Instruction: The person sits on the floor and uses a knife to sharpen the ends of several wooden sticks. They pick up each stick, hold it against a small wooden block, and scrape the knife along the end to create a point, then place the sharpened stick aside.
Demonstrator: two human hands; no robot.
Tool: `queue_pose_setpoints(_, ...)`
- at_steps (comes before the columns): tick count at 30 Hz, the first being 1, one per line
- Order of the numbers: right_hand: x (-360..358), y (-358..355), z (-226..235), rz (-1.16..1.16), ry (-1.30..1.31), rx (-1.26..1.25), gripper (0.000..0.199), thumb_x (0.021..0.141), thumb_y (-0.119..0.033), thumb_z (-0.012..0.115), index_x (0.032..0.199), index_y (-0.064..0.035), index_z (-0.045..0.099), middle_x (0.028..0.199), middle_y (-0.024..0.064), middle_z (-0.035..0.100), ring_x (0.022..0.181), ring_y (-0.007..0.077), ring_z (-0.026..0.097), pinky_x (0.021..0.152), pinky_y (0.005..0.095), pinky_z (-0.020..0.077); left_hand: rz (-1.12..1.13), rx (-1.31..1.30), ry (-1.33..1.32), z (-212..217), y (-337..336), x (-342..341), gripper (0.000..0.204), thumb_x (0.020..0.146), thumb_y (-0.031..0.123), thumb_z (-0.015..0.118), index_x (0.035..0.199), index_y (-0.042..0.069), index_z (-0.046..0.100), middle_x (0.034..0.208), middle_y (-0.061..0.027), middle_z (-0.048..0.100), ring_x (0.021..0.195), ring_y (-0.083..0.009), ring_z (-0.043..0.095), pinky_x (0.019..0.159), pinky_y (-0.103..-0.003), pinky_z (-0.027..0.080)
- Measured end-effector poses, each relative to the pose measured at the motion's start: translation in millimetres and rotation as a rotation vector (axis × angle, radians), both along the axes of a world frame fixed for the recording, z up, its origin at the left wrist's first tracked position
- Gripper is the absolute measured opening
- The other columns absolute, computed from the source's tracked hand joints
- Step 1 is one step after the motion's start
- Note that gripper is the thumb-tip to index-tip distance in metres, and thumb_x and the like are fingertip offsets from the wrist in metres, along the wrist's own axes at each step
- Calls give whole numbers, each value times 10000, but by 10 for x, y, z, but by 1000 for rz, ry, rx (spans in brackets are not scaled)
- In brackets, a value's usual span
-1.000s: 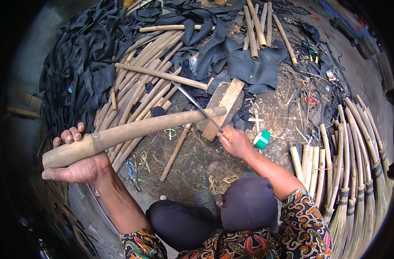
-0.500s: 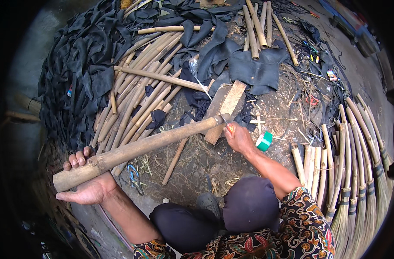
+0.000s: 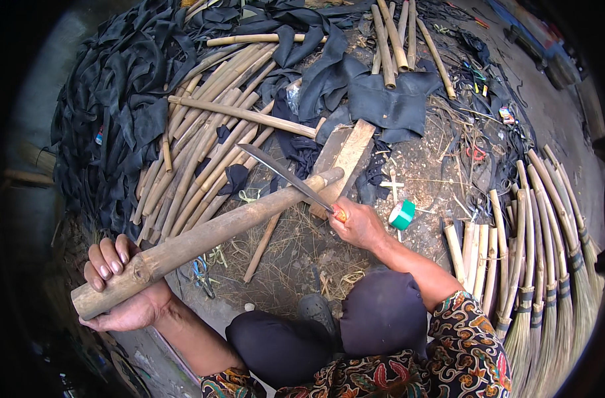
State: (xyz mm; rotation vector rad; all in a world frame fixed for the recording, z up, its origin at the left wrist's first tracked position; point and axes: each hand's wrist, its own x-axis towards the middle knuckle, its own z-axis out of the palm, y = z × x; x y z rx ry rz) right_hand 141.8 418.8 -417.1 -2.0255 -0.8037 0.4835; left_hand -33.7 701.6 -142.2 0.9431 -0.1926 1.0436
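Note:
A thick bamboo pole (image 3: 229,235) slants across the middle, its near end low at the left. My left hand (image 3: 130,282) is closed around that end, fingers over the top and thumb beneath. The pole's far end lies against a light wooden block (image 3: 353,151). My right hand (image 3: 357,223) grips a machete by its orange handle. The long curved machete blade (image 3: 286,174) crosses over the pole near its far end, pointing up and left; whether it touches the bamboo I cannot tell.
Bamboo sticks (image 3: 213,142) lie piled left of centre beside a heap of black rubber strips (image 3: 117,106). More bamboo poles (image 3: 398,40) lie at the back. Grass brooms (image 3: 559,298) stand at the right. A green tape roll (image 3: 402,215) sits right of my right hand.
The machete blade has swung into clear view across the pole. My right hand has come slightly nearer and left. The pole's near end, with my left hand, has shifted slightly left and nearer.

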Motion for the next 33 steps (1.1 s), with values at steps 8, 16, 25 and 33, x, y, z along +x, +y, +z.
queue_pose_setpoints(8,18,-71,-143,-258,160,-181,283,981,-327,650,1014,-46,639,849,281,698,838,497,690,703,552,534,-47,83,3,54,-132,-4,446,816,528,661,884,109,525,787,-45,466,726,-180,458,779,-371,360)
queue_pose_setpoints(16,14,-125,-162,-437,66,-123,257,976,-286,662,971,-33,614,835,266,692,818,488,690,681,548,524,-66,21,2,111,-217,-31,364,857,435,657,882,111,491,808,-28,447,721,-170,448,737,-348,370)
queue_pose_setpoints(25,-55,-115,-114,-293,62,84,254,985,-278,676,953,-31,625,769,243,667,742,476,676,640,494,522,-63,95,-19,89,-202,-41,450,891,532,674,852,118,502,773,-15,450,675,-147,443,664,-323,359)
queue_pose_setpoints(33,-46,-152,-99,-139,46,110,228,987,-280,667,960,-58,623,787,238,690,769,474,693,660,515,532,-116,184,-26,140,-286,-30,424,941,484,678,786,122,520,750,-19,451,651,-140,454,634,-304,374)
